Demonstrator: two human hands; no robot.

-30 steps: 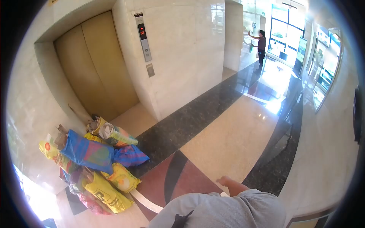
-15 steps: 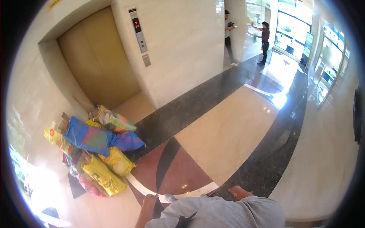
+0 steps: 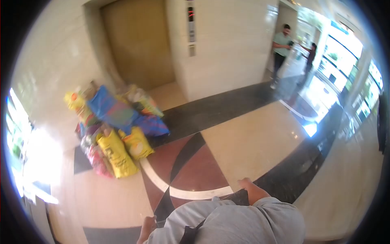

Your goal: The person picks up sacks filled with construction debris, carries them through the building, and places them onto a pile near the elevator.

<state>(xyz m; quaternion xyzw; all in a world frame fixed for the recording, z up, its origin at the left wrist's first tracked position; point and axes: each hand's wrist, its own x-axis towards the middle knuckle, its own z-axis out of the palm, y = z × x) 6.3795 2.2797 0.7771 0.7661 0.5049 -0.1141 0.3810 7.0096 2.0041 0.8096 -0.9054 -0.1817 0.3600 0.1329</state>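
Yellow, blue and pink sacks [image 3: 118, 156] lay heaped beside the elevator door [image 3: 138, 44], the rear ones partly hidden, their printing blurred. The left hand [image 3: 149, 223] hung low, its forearm cut off by the bottom edge; the right hand [image 3: 245, 184] extended from a grey sleeve [image 3: 280, 215]. Neither hand's finger spread could be told.

Pale grey shirt [image 3: 243, 221], black strap [image 3: 190, 234].
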